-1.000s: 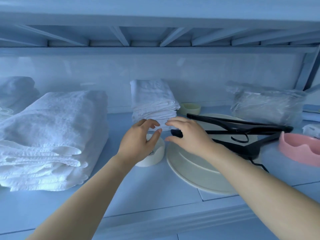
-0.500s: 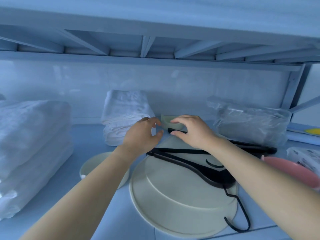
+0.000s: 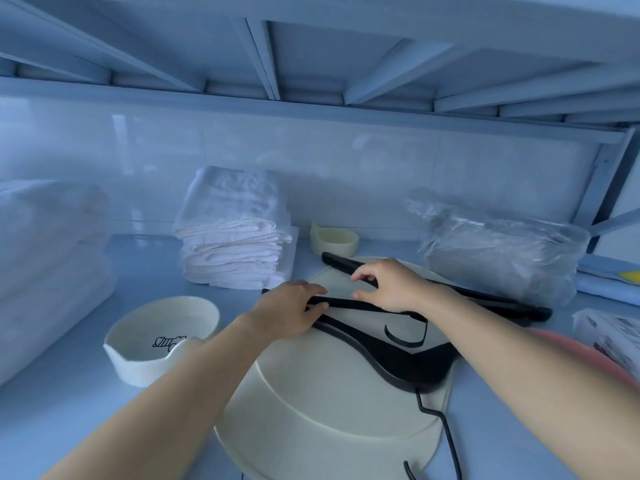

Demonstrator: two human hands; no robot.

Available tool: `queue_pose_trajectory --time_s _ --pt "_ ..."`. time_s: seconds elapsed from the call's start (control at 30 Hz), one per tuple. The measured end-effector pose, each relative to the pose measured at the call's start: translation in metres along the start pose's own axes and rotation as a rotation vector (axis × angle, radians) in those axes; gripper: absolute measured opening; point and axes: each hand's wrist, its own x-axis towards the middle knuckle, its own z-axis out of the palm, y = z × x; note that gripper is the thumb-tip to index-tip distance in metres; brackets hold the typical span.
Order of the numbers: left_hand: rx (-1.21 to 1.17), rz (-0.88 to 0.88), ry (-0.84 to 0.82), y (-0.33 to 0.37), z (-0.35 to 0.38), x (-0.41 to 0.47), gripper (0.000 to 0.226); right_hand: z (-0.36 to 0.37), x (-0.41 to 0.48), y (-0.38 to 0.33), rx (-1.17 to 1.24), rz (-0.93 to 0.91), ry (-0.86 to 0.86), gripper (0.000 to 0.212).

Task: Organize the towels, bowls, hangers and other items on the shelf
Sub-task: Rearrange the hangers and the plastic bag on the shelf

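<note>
Black hangers (image 3: 398,355) lie stacked across a large cream basin (image 3: 322,410) that rests upside down on the shelf. My left hand (image 3: 287,313) grips the left end of the top hanger's bar. My right hand (image 3: 388,285) pinches the same hanger further along, fingers curled over it. A small cream bowl (image 3: 162,341) with a drawn mark inside stands left of the basin. Folded white towels (image 3: 235,237) are stacked behind my hands. A second small cream bowl (image 3: 334,237) sits at the back.
A tall pile of white towels (image 3: 48,265) fills the left. A clear plastic bag (image 3: 498,247) lies at the back right. A pink bowl (image 3: 588,358) and a printed packet (image 3: 609,330) are at the right edge. An upper shelf's frame (image 3: 311,109) hangs low overhead.
The view has shifted closer and to the right. Both hands dropped from beside the small towel stack onto the black hangers and closed on the top one.
</note>
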Motion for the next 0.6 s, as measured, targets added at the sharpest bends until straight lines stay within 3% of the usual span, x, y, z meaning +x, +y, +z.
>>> queue_pose_trajectory --time_s 0.17,0.33,0.6 --pt "-0.018 0.019 0.096 0.0 0.011 -0.009 0.03 0.002 0.008 0.011 -0.02 0.067 0.051 0.042" --pt "-0.031 0.043 0.148 0.0 0.015 -0.013 0.031 0.012 0.007 0.02 -0.002 0.204 -0.05 0.053" --pt "-0.021 -0.053 0.154 0.001 0.01 -0.017 0.03 0.006 -0.005 0.021 0.095 0.169 -0.064 0.06"
